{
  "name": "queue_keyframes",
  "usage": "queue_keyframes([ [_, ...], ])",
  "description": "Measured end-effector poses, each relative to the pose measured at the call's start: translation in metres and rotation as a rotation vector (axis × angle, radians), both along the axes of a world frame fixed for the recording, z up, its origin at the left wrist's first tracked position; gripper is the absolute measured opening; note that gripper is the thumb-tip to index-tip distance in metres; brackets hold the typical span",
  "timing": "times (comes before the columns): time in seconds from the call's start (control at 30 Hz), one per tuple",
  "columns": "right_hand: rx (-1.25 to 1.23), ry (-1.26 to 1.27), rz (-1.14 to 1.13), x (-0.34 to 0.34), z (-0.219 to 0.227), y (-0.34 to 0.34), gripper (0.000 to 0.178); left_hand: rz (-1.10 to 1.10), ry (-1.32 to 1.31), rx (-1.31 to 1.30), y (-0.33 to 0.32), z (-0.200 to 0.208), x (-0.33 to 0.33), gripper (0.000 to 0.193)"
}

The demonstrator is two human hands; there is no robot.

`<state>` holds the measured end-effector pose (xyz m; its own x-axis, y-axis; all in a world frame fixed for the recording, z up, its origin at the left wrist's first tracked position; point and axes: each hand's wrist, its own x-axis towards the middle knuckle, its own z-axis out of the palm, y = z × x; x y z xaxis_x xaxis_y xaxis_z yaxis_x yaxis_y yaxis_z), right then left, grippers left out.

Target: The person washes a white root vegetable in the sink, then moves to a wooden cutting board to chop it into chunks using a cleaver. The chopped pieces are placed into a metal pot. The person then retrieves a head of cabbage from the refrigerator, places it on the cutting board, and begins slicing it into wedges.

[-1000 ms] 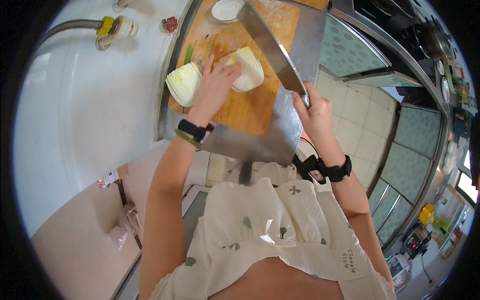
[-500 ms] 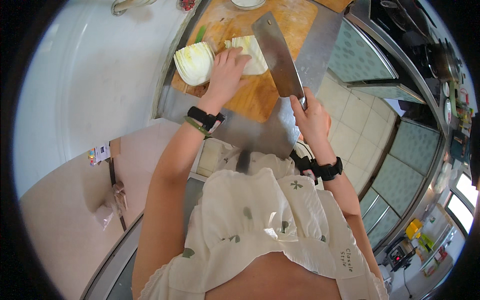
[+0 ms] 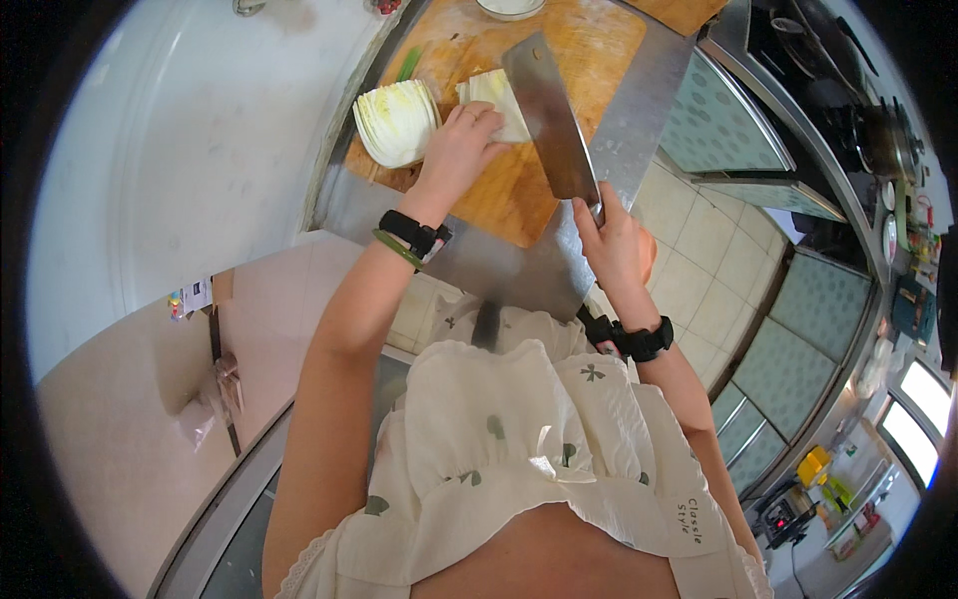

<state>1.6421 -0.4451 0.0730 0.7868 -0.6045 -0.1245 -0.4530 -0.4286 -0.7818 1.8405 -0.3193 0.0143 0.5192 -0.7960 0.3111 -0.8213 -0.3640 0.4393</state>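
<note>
My left hand (image 3: 457, 155) presses curled fingers onto a cut piece of napa cabbage (image 3: 487, 88), holding it against the wooden cutting board (image 3: 594, 55). To its left a larger chunk of pale, layered napa cabbage (image 3: 396, 122) sits on the board. My right hand (image 3: 617, 245) is closed round the handle of a broad cleaver (image 3: 551, 125). Its blade slants up and left, with the far part right beside the smaller piece; whether it touches the cabbage I cannot tell. A green strip of vegetable (image 3: 408, 64) lies behind the chunk.
A metal counter (image 3: 649, 110) carries the board. A white bowl (image 3: 511, 8) stands at the far edge. On the left is a white basin-like surface (image 3: 210, 150). Cabinet doors (image 3: 714, 110) and a stove with a pot (image 3: 883, 140) are on the right, above a tiled floor (image 3: 699, 250).
My left hand's fingers have drawn closer together and curled on the smaller cabbage piece. The cleaver has shifted slightly, still beside that piece. The whole view has turned a little.
</note>
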Motion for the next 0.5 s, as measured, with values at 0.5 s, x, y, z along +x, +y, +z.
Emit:
queue_keyframes([
  [0.5, -0.019, -0.163, 0.027, 0.035, -0.045, 0.006, 0.020, 0.032, 0.102, -0.018, 0.001, -0.003, 0.001, 0.034],
])
